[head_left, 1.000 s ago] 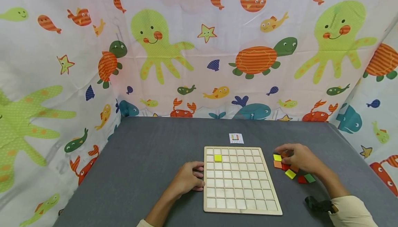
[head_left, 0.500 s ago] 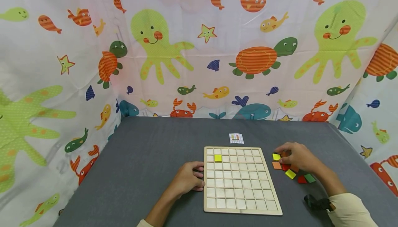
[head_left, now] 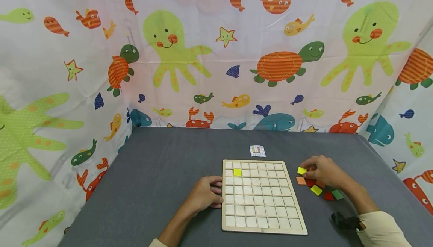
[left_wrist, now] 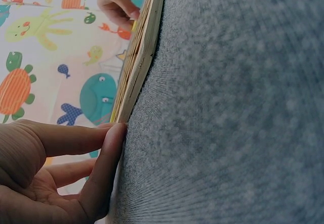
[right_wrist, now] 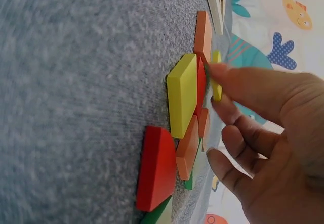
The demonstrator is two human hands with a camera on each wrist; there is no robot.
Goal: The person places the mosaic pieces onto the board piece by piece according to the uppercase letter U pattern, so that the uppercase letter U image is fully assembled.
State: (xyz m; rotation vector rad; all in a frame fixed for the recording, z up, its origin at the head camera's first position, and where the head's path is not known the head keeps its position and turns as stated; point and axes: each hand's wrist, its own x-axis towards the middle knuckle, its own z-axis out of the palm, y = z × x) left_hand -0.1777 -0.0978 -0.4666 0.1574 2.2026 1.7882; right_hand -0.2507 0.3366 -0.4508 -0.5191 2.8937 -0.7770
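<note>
My left hand [head_left: 204, 194] lies at the left edge of a wooden grid board [head_left: 264, 233], thumb and fingertips gripping its rim; the left wrist view shows the tips meeting right at the board's side [left_wrist: 139, 75]. A yellow square tile [head_left: 237, 172] sits in a cell of the second row from the top. Off the board's right side, my right hand [head_left: 326, 170] pinches another yellow tile [right_wrist: 216, 77] by thumb and forefinger, tilted above the other tiles. Under and beside that hand lie an orange tile [head_left: 301, 181], a red tile [right_wrist: 201, 85] and a third yellow tile [head_left: 316, 190].
Nearer me on the right are another red tile [head_left: 329, 196] and a green tile [head_left: 337, 194]. A small printed card [head_left: 257, 151] with a coloured U-shaped pattern lies behind the board on the grey table [head_left: 169, 164]. A sea-animal curtain [head_left: 209, 62] hangs behind and along both sides.
The yellow tile under my right fingers shifted a little and now tilts in the pinch. The orange tile beside it slid slightly left. My left hand and the board have stayed put.
</note>
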